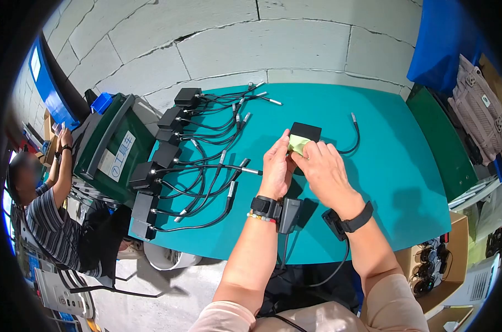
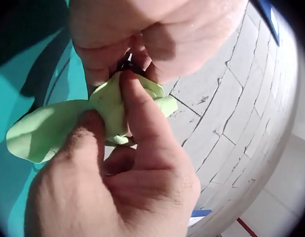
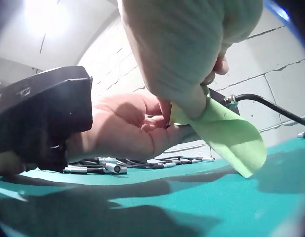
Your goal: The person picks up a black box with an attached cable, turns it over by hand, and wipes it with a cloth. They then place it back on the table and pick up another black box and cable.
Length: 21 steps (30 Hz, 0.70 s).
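Both hands meet over a small black box [image 1: 306, 130] with a black cable [image 1: 357, 135] that ends in a metal plug. A light green cloth [image 1: 298, 145] is bunched against the box. My left hand [image 1: 276, 169] pinches the cloth between thumb and forefinger, seen closely in the left wrist view, where a loose flap of cloth [image 2: 48, 129] sticks out to the left. From the other side, my right hand [image 1: 324, 171] grips the cloth with bent fingers close against the box. In the right wrist view the cloth [image 3: 234, 140] hangs below the right fingers, near the cable's metal fitting [image 3: 231, 101].
Several similar black boxes [image 1: 146, 176] with plugged cables [image 1: 229, 191] lie along the left of the green table [image 1: 383, 166]. A green cabinet [image 1: 113, 144] and a seated person [image 1: 49, 221] are beyond. On the right stands a cardboard box [image 1: 455, 260] of dark coiled items.
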### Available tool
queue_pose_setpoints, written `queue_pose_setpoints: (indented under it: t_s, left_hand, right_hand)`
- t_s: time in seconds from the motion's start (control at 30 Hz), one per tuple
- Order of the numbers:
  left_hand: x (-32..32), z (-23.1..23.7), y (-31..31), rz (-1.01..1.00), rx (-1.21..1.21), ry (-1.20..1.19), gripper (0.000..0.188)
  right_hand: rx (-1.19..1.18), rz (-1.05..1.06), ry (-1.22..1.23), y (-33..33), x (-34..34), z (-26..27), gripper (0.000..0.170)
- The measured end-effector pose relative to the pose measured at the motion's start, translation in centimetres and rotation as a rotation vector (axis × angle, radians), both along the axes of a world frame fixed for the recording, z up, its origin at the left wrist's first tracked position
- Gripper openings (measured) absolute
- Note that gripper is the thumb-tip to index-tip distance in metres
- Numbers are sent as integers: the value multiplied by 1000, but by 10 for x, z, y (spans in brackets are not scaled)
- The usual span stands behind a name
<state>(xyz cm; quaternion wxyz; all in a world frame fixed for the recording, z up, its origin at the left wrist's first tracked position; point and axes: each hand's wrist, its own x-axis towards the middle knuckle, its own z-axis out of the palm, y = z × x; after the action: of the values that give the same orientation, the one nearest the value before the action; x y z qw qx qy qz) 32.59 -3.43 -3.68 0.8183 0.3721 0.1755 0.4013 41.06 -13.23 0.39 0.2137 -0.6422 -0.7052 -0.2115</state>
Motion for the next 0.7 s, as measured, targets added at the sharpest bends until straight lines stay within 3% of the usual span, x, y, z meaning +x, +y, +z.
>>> queue_pose_setpoints:
  t_s: [0.2, 0.27, 0.33, 0.4, 0.47, 0.53, 0.6, 0.67, 0.7]
  left_hand:
    - [-2, -4, 10, 80, -82, -54, 40]
    - [-5, -20, 22, 35, -86, -83, 37]
    - [-7, -15, 22, -83, -198, -184, 35]
    - [-2, -13, 19, -20, -284, -154, 32]
    - [-4, -19, 23, 3, -437, -259, 32]
    - [-6, -15, 22, -37, -422, -296, 34]
    - [-8, -6, 17, -12, -367, -308, 44]
    - [-8, -3, 17, 17, -357, -318, 45]
    - [-7, -3, 16, 53, -329, -318, 41]
  right_hand:
    - [143, -35, 126, -8, 24, 12, 16]
    - [425, -35, 606, -8, 34, 15, 19]
    - [430, -88, 708, -9, 42, 14, 24]
    - [442, 112, 1206, -2, 50, 2, 22]
    - [403, 199, 1330, 1, 52, -5, 21]
    - [373, 347, 1451, 5, 44, -7, 19]
    - [353, 324, 1347, 4, 38, -6, 21]
    - [181, 173, 894, -2, 30, 5, 24]
    - [217, 185, 868, 1, 28, 1, 25]
